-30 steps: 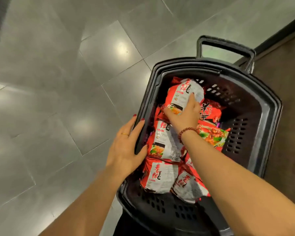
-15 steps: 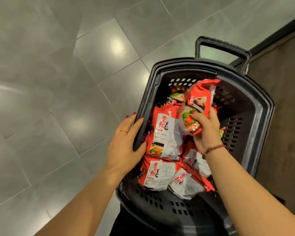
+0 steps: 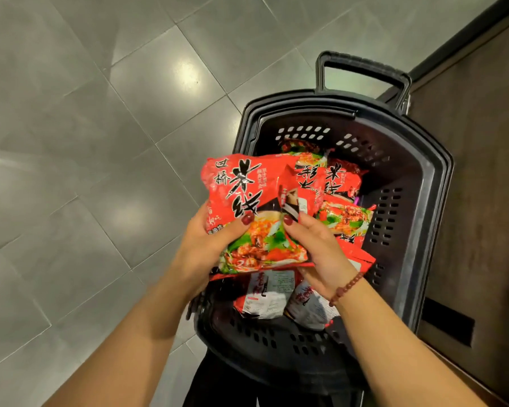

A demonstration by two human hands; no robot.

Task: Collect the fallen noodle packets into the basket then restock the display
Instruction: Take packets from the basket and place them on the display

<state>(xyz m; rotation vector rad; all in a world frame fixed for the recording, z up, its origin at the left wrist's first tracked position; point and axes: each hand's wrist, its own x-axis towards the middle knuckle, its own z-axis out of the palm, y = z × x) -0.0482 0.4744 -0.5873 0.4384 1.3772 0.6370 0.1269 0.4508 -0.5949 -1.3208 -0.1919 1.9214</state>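
Note:
A black plastic basket [image 3: 432, 183] stands on the floor with several red noodle packets [image 3: 346, 218] lying inside. Above its near left part I hold a red noodle packet [image 3: 241, 189] face up with both hands. My left hand [image 3: 206, 248] grips its lower left edge, thumb on the front. My right hand [image 3: 318, 248] grips its lower right side and also pinches a second, smaller packet [image 3: 294, 201] behind it. Red-and-white packets [image 3: 268, 298] lie at the basket's near end, partly hidden by my hands.
The basket's upright pull handle [image 3: 362, 69] rises at its far end. Grey floor tiles [image 3: 100, 142] spread to the left. A dark brown wall or cabinet base [image 3: 482, 201] runs along the right, close to the basket.
My right hand lifted a packet out of the basket. My left hand left the basket's rim and took hold of the packet, which is now held up in both hands.

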